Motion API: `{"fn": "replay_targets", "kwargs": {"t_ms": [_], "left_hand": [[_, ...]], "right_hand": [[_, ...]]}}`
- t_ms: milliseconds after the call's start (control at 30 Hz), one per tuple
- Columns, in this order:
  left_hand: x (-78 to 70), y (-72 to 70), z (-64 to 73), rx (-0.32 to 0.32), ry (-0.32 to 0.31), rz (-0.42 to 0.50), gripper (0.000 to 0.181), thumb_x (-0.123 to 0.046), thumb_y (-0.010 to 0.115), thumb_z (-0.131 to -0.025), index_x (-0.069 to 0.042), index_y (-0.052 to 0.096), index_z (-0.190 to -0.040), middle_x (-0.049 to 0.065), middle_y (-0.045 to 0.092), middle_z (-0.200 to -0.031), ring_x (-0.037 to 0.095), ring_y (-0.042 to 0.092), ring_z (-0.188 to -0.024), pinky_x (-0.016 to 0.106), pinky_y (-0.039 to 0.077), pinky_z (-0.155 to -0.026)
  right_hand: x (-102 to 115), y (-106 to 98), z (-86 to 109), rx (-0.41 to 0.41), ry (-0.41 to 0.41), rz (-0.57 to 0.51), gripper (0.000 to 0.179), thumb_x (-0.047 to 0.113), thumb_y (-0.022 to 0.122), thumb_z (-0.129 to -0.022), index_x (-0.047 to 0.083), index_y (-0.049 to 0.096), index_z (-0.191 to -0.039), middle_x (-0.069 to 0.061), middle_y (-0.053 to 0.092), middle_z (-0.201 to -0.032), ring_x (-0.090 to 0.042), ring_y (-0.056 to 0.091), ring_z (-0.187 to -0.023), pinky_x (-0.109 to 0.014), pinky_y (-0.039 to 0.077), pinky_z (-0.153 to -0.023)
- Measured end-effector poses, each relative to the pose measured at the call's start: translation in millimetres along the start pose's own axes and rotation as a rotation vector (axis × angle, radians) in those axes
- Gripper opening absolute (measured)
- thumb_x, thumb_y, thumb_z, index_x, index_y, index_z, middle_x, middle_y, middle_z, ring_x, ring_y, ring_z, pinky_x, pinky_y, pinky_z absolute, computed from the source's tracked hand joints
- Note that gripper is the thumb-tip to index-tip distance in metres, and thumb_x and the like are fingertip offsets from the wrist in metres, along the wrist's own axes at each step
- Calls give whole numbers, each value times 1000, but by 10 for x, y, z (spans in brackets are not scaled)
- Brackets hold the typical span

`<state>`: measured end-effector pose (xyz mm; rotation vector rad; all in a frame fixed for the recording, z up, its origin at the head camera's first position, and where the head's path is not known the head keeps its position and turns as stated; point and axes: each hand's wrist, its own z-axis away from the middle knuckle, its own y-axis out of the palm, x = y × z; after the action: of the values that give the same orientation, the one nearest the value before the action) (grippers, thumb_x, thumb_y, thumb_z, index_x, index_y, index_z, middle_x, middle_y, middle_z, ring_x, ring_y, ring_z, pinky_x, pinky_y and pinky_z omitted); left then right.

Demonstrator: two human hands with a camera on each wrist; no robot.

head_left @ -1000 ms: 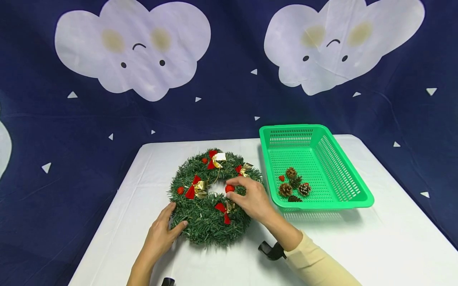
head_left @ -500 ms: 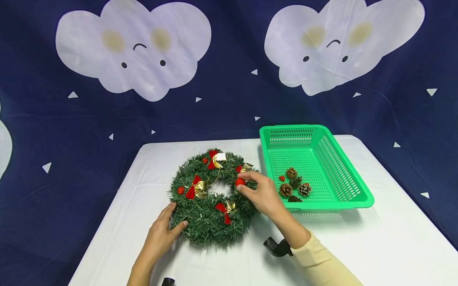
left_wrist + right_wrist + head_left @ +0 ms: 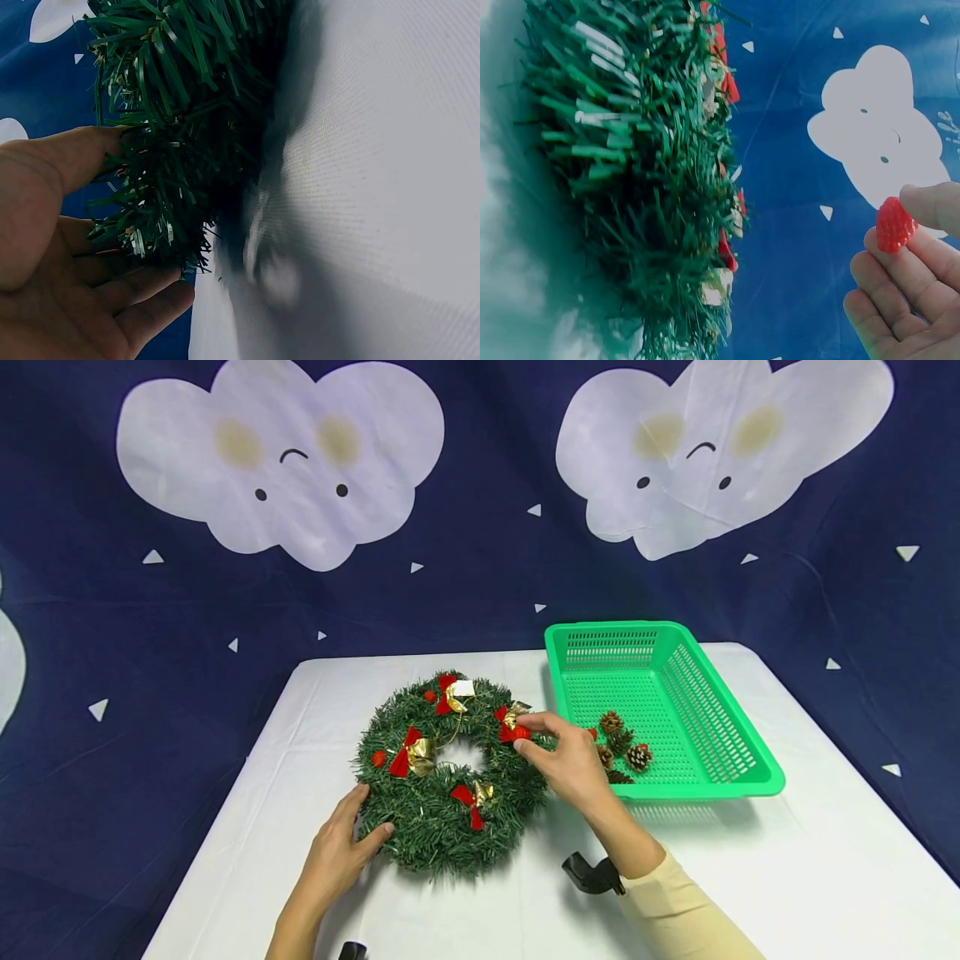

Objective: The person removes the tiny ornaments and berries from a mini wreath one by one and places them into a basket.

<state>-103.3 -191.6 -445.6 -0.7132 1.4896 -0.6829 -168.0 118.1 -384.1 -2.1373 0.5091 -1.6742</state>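
A green tinsel wreath (image 3: 438, 827) lies on the white-covered table, trimmed with red bows, gold bells and small red berries. At its near left edge, my left hand (image 3: 339, 852) holds the rim; in the left wrist view the thumb (image 3: 82, 154) and fingers (image 3: 150, 300) sit around the green tips. Over the wreath's right side, my right hand (image 3: 572, 764) pinches a small red strawberry ornament (image 3: 894, 225) between thumb and fingertips. In the head view it overlaps the right-hand red bow (image 3: 504, 724); the right wrist view shows it apart from the greenery.
A green plastic basket (image 3: 738, 789) stands right of the wreath. In it lie several pine cones (image 3: 639, 757) and a red ornament (image 3: 593, 733), partly behind my right hand. A dark blue cloth with clouds (image 3: 480, 585) hangs behind the table.
My right hand has carried the strawberry ornament from over the wreath's centre hole to the right and away from me, up to the right-hand bow. The left hand and wreath stay put.
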Motion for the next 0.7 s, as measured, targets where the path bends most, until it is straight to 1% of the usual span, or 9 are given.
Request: {"fn": "replay_targets", "kwargs": {"t_ms": [67, 167, 200, 400, 533, 633, 700], "left_hand": [[1, 3, -2, -1, 2, 3, 75, -31, 64, -88, -2, 29, -147, 19, 29, -153, 44, 33, -136, 62, 31, -107], [2, 5, -1, -3, 2, 5, 75, -31, 65, -88, -2, 29, -147, 19, 29, -153, 44, 33, -136, 61, 31, -108], [2, 3, 0, -4, 3, 5, 75, -32, 65, -88, -2, 29, -147, 19, 29, -153, 44, 33, -136, 61, 31, -107], [-2, -5, 2, -4, 6, 2, 75, -32, 64, -88, -2, 29, -147, 19, 28, -153, 45, 35, -134, 62, 32, -106], [-6, -7, -1, 2, 3, 5, 75, -32, 65, -88, -2, 29, -147, 19, 28, -153, 45, 35, -134, 62, 32, -106], [-8, -9, -1, 5, -2, 7, 75, -32, 64, -88, -2, 29, -147, 19, 28, -154, 45, 34, -135, 62, 32, -106], [-8, -11, 0, 7, -4, 8, 75, -32, 64, -88, -2, 29, -147, 19, 28, -154, 45, 34, -135, 62, 31, -106]], "right_hand": [[-6, -31, -5, -14, 9, 19, 33, 25, 72, -82, 22, 66, -115, -2, 70, -115, -24, 64, -106, -47, 49, -91], [-28, -71, -15, -31, 17, 32, 33, 25, 72, -82, 22, 66, -115, -2, 70, -115, -24, 64, -107, -45, 49, -90], [-37, -84, -19, -40, 17, 36, 33, 24, 72, -82, 22, 66, -114, -2, 70, -114, -23, 62, -111, -45, 49, -91], [-93, -137, -37, -69, 22, 33, 32, 24, 72, -83, 20, 66, -114, -5, 69, -115, -24, 61, -114, -45, 48, -90], [-131, -166, -50, -81, 14, 38, 33, 23, 72, -83, 17, 66, -115, -7, 69, -116, -26, 60, -116, -47, 48, -93], [-158, -194, -59, -91, 11, 51, 33, 24, 71, -84, 17, 66, -115, -8, 69, -116, -27, 59, -116, -49, 46, -97], [-181, -213, -67, -102, 13, 62, 33, 25, 71, -84, 17, 66, -115, -7, 69, -115, -27, 59, -116, -49, 46, -97]]}}
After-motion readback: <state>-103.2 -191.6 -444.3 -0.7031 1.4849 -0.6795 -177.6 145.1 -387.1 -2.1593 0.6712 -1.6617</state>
